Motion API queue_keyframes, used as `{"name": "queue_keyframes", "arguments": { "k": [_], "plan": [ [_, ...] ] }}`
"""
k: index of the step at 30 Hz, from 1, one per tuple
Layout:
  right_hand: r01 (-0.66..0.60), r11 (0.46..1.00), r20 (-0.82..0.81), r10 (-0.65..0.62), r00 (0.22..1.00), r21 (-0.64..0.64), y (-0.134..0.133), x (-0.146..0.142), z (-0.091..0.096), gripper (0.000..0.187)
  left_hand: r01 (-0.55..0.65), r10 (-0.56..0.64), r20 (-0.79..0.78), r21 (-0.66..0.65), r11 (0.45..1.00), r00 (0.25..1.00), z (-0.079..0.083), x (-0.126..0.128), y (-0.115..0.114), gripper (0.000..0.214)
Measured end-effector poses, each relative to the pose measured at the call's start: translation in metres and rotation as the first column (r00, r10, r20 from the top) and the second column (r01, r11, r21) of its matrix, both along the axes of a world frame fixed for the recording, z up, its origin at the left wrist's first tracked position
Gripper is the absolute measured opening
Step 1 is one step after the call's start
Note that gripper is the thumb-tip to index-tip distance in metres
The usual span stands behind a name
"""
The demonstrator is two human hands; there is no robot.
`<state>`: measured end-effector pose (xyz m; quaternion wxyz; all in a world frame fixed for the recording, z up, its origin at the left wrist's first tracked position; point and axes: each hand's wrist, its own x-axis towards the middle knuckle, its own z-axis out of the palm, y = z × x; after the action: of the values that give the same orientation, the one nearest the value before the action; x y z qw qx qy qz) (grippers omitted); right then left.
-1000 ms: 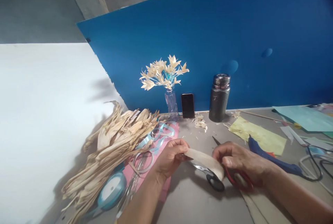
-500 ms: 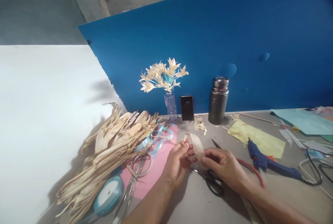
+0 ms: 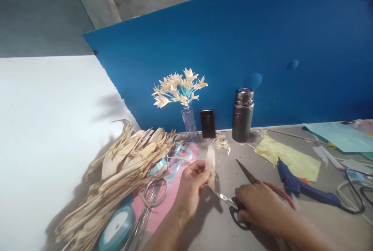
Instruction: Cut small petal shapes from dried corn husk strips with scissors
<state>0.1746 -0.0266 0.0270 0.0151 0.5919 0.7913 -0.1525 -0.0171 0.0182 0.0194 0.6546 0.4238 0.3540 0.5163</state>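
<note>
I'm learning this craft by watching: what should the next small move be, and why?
Probably lift the black-handled scissors toward the pale husk strip: the right hand is at their handles, while the left hand pinches the strip roughly upright, its lower end near their metal part.

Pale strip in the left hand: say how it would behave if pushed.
The pale strip looks thin, so probably light. It stands up above the left hand, suggesting some stiffness. Its papery look hints it might crease.
</note>
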Motion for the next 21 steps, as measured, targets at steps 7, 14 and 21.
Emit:
{"name": "queue_keyframes", "arguments": {
  "k": [7, 14, 21],
  "plan": [
    [0.088, 0.996, -0.105, -0.087, 0.991, -0.001, 0.006, -0.001, -0.007, 0.011, 0.013, -0.016, 0.086, 0.038, 0.999, 0.996, 0.012, -0.01, -0.005, 0.018],
    [-0.018, 0.865, -0.799, -0.455, 0.393, -0.501, 0.025, 0.008, -0.027, 0.021, 0.047, -0.06, 0.192, 0.074, 0.996, 0.979, 0.006, -0.012, 0.0, 0.006],
    [-0.221, 0.879, -0.901, -0.434, -0.002, -0.423, 0.018, 0.003, -0.044, 0.05, 0.024, -0.024, 0.159, 0.004, 1.0, 0.987, 0.001, -0.004, -0.001, 0.031]
  ]
}}
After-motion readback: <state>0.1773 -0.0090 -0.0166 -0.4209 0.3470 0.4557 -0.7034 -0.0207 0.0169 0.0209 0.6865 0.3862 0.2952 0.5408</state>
